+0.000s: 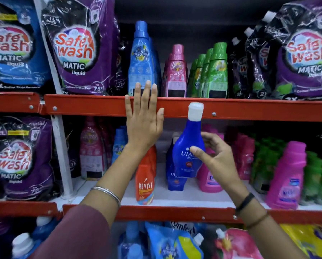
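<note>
Right up front, a maroon sleeve [77,234] covers the left forearm, with a silver bangle [107,193] above it; a black band [245,201] sits on the right wrist. Further on, the left hand [144,120] lies flat against the red shelf rail [250,109], fingers straight and close together. Its fingertips reach over the rail in front of the foot of a light-blue bottle [141,58]; whether they touch it cannot be told. The right hand [214,157] grips a dark blue bottle [186,143] with a white cap: thumb on the label, fingers curled round its far side. That bottle hangs nearly upright in the air before the middle shelf, its cap level with the rail. Behind it on the middle shelf stand an orange Revive bottle [146,182], more dark blue bottles [175,182] and pink bottles [209,180]. On the upper shelf, a pink bottle [176,71] and green bottles [215,71] stand between purple Safewash pouches [77,49].
</note>
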A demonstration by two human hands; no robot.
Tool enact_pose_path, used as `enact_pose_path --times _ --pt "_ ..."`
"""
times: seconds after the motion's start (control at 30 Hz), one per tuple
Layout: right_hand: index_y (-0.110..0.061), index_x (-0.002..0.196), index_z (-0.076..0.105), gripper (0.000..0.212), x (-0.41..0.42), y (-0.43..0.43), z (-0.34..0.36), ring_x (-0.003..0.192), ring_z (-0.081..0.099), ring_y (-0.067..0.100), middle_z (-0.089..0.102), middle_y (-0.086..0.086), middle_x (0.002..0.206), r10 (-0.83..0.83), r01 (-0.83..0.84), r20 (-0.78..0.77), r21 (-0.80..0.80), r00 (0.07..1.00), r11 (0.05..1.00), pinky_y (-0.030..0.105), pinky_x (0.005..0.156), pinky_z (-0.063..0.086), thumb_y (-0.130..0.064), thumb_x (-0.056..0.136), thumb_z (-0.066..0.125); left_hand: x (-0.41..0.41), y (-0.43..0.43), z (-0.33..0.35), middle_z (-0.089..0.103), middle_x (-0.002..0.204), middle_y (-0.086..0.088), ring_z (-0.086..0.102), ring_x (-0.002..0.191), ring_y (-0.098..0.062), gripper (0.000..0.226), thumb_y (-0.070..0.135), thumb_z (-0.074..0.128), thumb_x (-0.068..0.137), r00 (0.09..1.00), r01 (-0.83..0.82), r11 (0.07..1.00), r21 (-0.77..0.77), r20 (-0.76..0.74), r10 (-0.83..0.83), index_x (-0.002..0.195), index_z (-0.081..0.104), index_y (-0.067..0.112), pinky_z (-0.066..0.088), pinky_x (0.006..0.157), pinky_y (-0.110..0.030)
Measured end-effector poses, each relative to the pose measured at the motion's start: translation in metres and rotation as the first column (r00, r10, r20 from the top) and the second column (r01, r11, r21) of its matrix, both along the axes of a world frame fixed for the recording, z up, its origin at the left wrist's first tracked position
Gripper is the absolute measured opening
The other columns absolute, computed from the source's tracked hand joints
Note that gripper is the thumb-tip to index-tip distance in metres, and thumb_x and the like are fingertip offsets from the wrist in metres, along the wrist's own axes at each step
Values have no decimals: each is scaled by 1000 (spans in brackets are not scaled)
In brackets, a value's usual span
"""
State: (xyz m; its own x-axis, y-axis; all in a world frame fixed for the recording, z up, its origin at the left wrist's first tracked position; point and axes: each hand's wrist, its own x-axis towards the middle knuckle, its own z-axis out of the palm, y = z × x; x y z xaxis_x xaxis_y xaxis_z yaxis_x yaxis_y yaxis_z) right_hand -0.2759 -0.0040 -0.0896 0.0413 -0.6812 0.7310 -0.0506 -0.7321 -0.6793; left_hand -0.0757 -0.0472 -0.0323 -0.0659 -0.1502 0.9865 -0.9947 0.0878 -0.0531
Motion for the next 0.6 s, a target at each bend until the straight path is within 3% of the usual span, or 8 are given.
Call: enact_pose_path --times 0.17,0.33,0.47,0.6 --pt "-26 99 61 36 6 -26 -46 87 64 -6 69 -7 100 -23 29 -52 110 998 993 13 77 50 -7 73 76 0 -2 0 26 157 -10 15 147 -29 57 34 32 99 1000 -7 1000 -22 5 7 150 23 10 -3 119 -46" --pt "-18 107 61 38 10 -50 -84 93 65 -1 70 1 109 -38 62 -110 224 993 973 16 82 52 -13 73 78 0 -4 -1 26 157 -10 16 146 -30 55 34 30 100 1000 1 1000 -31 3 -1 149 22 10 -2 119 -46" --pt "-17 112 61 45 10 -61 -106 103 66 15 70 3 112 -47 88 -151 279 987 956 38 92 55 -20 71 79 0 -6 -1 26 157 -10 16 146 -30 55 34 30 100 1000 2 999 -43 6 -2 149 22 10 -1 119 -47" --pt "-16 114 61 47 10 -69 -118 104 66 20 71 4 112 -40 91 -166 314 985 945 46 94 53 -24 71 80 1 -7 -1 26 157 -10 16 146 -30 55 34 29 100 1000 4 999 -50 6 -3 149 21 10 -3 119 -46"
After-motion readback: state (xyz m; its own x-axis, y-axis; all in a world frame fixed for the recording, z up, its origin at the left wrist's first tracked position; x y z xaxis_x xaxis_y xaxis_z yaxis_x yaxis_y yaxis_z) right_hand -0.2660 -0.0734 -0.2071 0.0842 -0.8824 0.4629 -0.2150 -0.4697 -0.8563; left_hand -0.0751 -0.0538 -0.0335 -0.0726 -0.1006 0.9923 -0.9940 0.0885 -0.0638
